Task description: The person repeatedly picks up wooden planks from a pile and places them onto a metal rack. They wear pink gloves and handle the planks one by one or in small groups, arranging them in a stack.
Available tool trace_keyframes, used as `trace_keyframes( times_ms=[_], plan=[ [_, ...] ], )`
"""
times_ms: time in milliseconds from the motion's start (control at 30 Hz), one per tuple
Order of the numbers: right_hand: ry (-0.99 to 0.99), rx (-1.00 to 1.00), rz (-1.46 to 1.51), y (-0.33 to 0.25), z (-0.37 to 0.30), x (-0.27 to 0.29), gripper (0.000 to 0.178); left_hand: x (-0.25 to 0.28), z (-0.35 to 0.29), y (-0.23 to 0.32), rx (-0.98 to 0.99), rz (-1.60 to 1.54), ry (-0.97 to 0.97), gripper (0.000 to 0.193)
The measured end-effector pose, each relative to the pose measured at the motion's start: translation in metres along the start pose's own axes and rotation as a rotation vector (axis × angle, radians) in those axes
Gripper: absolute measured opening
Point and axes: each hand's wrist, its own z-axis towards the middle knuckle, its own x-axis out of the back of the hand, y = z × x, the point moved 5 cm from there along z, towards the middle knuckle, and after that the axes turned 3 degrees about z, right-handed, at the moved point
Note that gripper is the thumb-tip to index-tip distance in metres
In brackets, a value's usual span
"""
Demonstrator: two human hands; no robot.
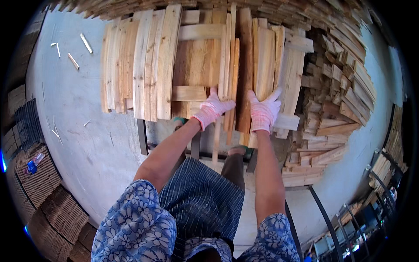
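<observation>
Both my hands wear pale pink-and-white knit gloves. My left hand point(214, 109) closes round the near part of several narrow wooden slats point(227, 65), some of them standing on edge. To its right, my right hand point(264, 112) lies against light wooden boards point(264, 61), thumb and forefinger spread wide. A darker reddish-brown board point(245, 70) runs lengthwise between the two hands. Cross pieces, one a short wooden batten point(189, 93), lie beside my left hand. The undersides of my fingers are hidden.
More boards point(150, 65) lie side by side at the left on dark metal supports point(142, 136). A heap of wood offcuts point(336, 87) stands at the right. Wood scraps point(86, 43) are scattered on the grey floor point(78, 96). Stacked wood point(48, 214) lines the left edge.
</observation>
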Motion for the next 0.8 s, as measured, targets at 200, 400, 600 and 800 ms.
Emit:
trace_keyframes(
  times_ms=[200,400,600,800],
  plan=[
    [0.098,0.039,0.121,0.07,0.057,-0.018,0.11,0.041,-0.017,0.001,0.107,0.005,0.004,0.112],
    [0.123,0.029,0.089,0.065,0.04,0.013,0.103,0.097,-0.024,-0.026,-0.01,0.114,0.286,0.11],
    [0.011,0.393,0.536,-0.032,-0.066,0.0,0.1,0.114,-0.015,-0.051,-0.008,0.354,0.46,0.098],
    [0.13,0.34,-0.276,-0.099,-0.054,-0.093,0.083,0.134,-0.007,0.024,-0.169,0.183,0.465,0.09]
  ],
)
